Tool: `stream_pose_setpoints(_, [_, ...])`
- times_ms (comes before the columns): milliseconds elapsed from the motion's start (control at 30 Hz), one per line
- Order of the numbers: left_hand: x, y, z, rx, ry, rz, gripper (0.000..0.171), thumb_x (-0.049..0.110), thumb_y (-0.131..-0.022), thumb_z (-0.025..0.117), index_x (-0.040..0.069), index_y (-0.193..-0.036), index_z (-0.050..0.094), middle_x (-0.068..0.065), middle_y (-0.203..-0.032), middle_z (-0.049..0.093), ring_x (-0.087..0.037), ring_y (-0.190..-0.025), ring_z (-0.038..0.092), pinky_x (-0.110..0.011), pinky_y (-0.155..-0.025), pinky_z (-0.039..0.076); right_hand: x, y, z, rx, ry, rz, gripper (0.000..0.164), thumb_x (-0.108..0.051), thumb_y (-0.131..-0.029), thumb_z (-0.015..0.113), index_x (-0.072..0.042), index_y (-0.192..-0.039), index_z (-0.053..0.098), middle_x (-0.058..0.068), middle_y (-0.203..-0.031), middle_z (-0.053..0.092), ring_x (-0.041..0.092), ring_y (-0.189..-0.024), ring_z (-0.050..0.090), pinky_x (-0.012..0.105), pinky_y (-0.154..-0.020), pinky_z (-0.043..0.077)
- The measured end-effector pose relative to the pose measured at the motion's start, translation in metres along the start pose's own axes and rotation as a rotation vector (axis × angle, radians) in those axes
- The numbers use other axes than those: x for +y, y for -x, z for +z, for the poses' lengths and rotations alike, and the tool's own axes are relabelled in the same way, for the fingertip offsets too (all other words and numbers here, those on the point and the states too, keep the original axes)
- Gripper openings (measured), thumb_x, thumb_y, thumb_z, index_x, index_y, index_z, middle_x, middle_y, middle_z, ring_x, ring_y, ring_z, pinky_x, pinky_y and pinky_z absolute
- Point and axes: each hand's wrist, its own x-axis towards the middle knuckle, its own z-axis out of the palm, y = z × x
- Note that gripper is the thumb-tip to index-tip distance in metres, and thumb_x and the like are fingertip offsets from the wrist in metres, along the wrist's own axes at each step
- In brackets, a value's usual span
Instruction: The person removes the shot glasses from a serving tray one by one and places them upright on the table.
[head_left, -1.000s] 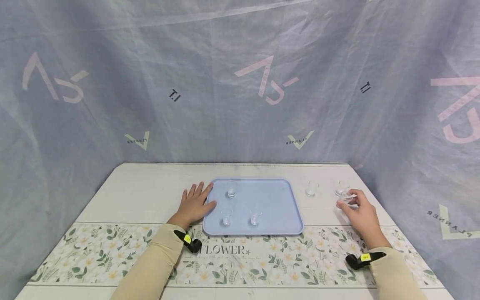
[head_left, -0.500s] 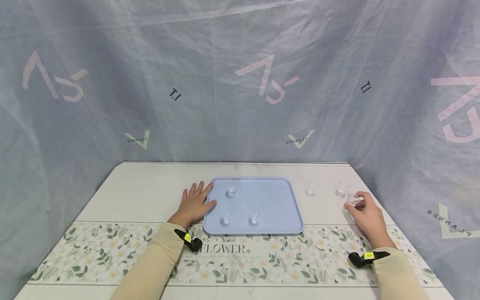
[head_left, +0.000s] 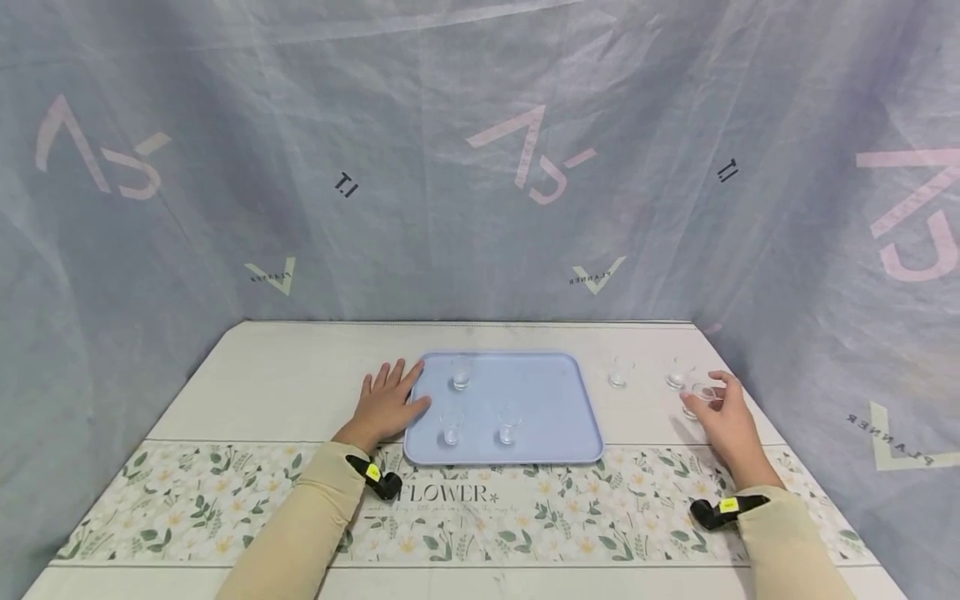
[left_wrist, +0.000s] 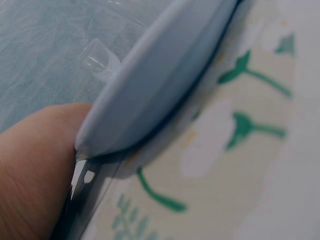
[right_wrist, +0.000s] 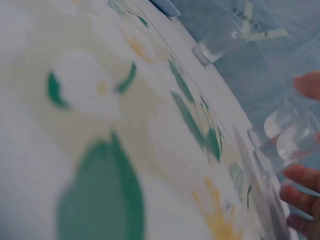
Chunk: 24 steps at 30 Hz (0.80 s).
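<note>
Hanging cloth [head_left: 420, 183]: grey-blue with pale lettering, rising beyond the left hand [head_left: 386, 408] and the right hand [head_left: 729, 421] and along both sides of them.
Bench [head_left: 300, 367]: under both hands, its cover white with a floral band running beneath the wrists.
Blue tray [head_left: 547, 392]: just right of the left hand, well to the left of the right hand; where it was a second ago.
Beige sleeves [head_left: 300, 525]: one behind each hand, each with a black wrist strap [head_left: 371, 475] bearing a yellow tag.
Left hand: fingers spread, thumb over the tray's left edge, unchanged from a second ago.
Right hand: thumb and fingers parted around the nearest glass; the wrist view shows the thumb clear of it, though whether a fingertip touches I cannot tell. Half a second ago thumb and forefinger were closer together.
Nearest glass [right_wrist: 295, 140]: upright between right thumb and fingers, a little farther right than a second ago.
Loose glasses [head_left: 677, 375]: one just beyond the right fingertips, another farther left of that hand; both unmoved.
Tray glasses [head_left: 461, 379]: three upright to the right of the left hand, the same three as earlier.
</note>
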Motion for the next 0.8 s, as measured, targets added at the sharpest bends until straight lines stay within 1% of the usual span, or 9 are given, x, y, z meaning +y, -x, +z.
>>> stream_pose_setpoints(100, [-0.001, 0.0, 0.002, -0.011, -0.001, 0.001, 0.074, 0.054, -0.102, 0.045, 0.021, -0.164, 0.02, -0.018, -0.168, 0.01, -0.044, -0.154, 0.003, -0.065, -0.119, -0.002, -0.011, 0.002, 0.003, 0.094, -0.075, -0.049, 0.077, -0.041, -0.099, 0.062, -0.002, -0.154, 0.026, 0.033, -0.145, 0.041, 0.051, -0.133, 0.038, 0.066, -0.104, 0.032])
stream_pose_setpoints(200, [-0.001, 0.0, 0.002, -0.01, 0.005, 0.002, 0.075, 0.054, -0.101, 0.045, 0.021, -0.163, 0.02, -0.018, -0.168, 0.01, -0.043, -0.154, 0.002, -0.064, -0.119, -0.002, -0.028, 0.004, 0.01, 0.174, -0.105, -0.127, 0.069, -0.034, -0.098, 0.065, -0.003, -0.151, 0.034, 0.028, -0.145, 0.044, 0.046, -0.134, 0.037, 0.064, -0.106, 0.031])
stream_pose_setpoints(233, [0.0, 0.0, 0.002, -0.006, 0.01, 0.004, 0.075, 0.054, -0.101, 0.046, 0.02, -0.163, 0.02, -0.019, -0.168, 0.01, -0.044, -0.154, 0.002, -0.065, -0.119, -0.002, -0.034, 0.004, 0.014, 0.191, -0.104, -0.154, 0.067, -0.032, -0.098, 0.067, -0.003, -0.149, 0.036, 0.026, -0.144, 0.045, 0.045, -0.135, 0.037, 0.063, -0.106, 0.03])
stream_pose_setpoints(333, [0.0, -0.001, 0.002, 0.0, 0.015, 0.005, 0.075, 0.053, -0.101, 0.045, 0.02, -0.163, 0.02, -0.019, -0.168, 0.01, -0.044, -0.154, 0.002, -0.064, -0.119, -0.002, -0.053, 0.007, 0.026, 0.203, -0.083, -0.224, 0.062, -0.028, -0.096, 0.069, -0.003, -0.146, 0.04, 0.022, -0.141, 0.048, 0.042, -0.134, 0.038, 0.061, -0.108, 0.031])
stream_pose_setpoints(400, [0.0, -0.001, 0.002, -0.001, 0.02, 0.008, 0.075, 0.053, -0.101, 0.045, 0.019, -0.163, 0.021, -0.02, -0.168, 0.01, -0.044, -0.154, 0.002, -0.064, -0.119, -0.002, -0.064, 0.009, 0.035, 0.19, -0.068, -0.267, 0.06, -0.025, -0.095, 0.07, -0.002, -0.143, 0.042, 0.022, -0.139, 0.05, 0.043, -0.133, 0.04, 0.061, -0.107, 0.031])
stream_pose_setpoints(500, [0.0, -0.002, 0.0, -0.006, 0.02, 0.008, 0.074, 0.052, -0.101, 0.045, 0.019, -0.163, 0.021, -0.019, -0.168, 0.01, -0.044, -0.154, 0.002, -0.064, -0.119, -0.002, -0.077, 0.014, 0.049, 0.129, -0.099, -0.307, 0.058, -0.022, -0.095, 0.07, 0.0, -0.141, 0.043, 0.024, -0.136, 0.051, 0.044, -0.131, 0.042, 0.061, -0.107, 0.032])
stream_pose_setpoints(667, [0.0, -0.002, 0.001, -0.004, 0.02, 0.002, 0.075, 0.052, -0.101, 0.046, 0.019, -0.163, 0.021, -0.019, -0.168, 0.01, -0.044, -0.154, 0.002, -0.064, -0.119, -0.003, -0.095, 0.017, 0.074, -0.014, -0.173, -0.321, 0.058, -0.024, -0.096, 0.069, -0.002, -0.142, 0.042, 0.025, -0.135, 0.053, 0.043, -0.13, 0.044, 0.06, -0.108, 0.034])
stream_pose_setpoints(800, [-0.002, -0.004, 0.003, -0.017, 0.019, -0.002, 0.076, 0.056, -0.101, 0.043, 0.021, -0.164, 0.018, -0.017, -0.169, 0.007, -0.042, -0.154, -0.001, -0.063, -0.119, -0.005, -0.107, 0.023, 0.09, -0.103, -0.187, -0.345, 0.058, -0.026, -0.096, 0.07, -0.004, -0.143, 0.042, 0.024, -0.135, 0.055, 0.043, -0.129, 0.046, 0.061, -0.108, 0.035])
